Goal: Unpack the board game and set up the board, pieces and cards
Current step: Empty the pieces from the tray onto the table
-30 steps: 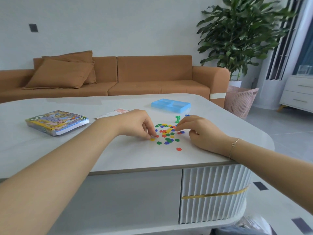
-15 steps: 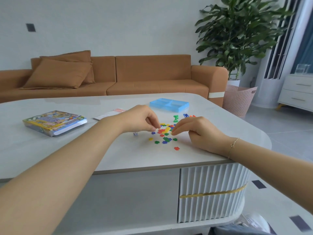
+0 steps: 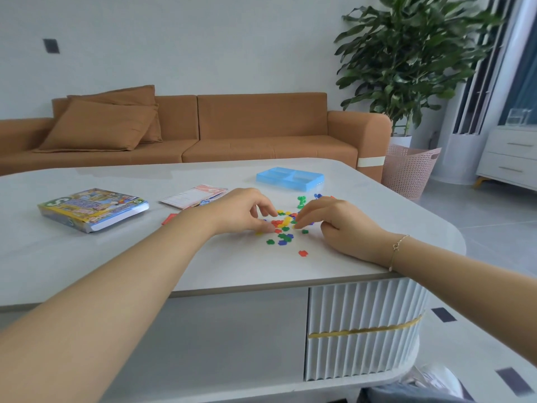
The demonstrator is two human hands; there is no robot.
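Plastic game tokens (image 3: pixel 286 228), mixed colours, heaped mid-frame on white table (image 3: pixel 87 257) for sorting; left hand (image 3: pixel 244 210) and right hand (image 3: pixel 337 219) fingertips pinching into the heap, grip contents indiscernible; game box (image 3: pixel 93 209) left.

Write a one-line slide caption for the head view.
Both hands, left hand and right hand, sort small coloured game pieces on the white table, game box and blue tray nearby.

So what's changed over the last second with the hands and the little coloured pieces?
Both hands have closed in on the pile of coloured pieces. The left hand lifted off the table and now pinches at the pile's left edge; the right hand reached left into it, fingertips down. What either holds is unclear. The game box, blue tray and paper sheets stayed put.
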